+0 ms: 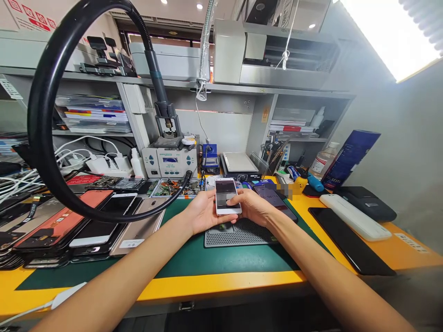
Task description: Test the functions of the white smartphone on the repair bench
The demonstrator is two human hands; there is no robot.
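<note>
A white smartphone [226, 184] is held upright in front of me, over the middle of the bench, its screen facing me. My left hand [200, 212] is closed around its left side and lower back, with the fingers partly hidden behind it. From the right, my right hand [251, 203] grips the phone's edge, its thumb lying on the lower part of the screen. Below both hands is a grey perforated repair pad [238, 237] on a green work mat [187, 258]. Just to the right lies a dark phone [273, 198] with digits on its display.
A hot-air station [170, 161] stands behind, its thick black hose [34, 120] looping across the left side. Stacked phones and parts [90, 216] fill the left. On the right are a black phone [349, 240], a white case [355, 216] and a clear bottle [323, 159].
</note>
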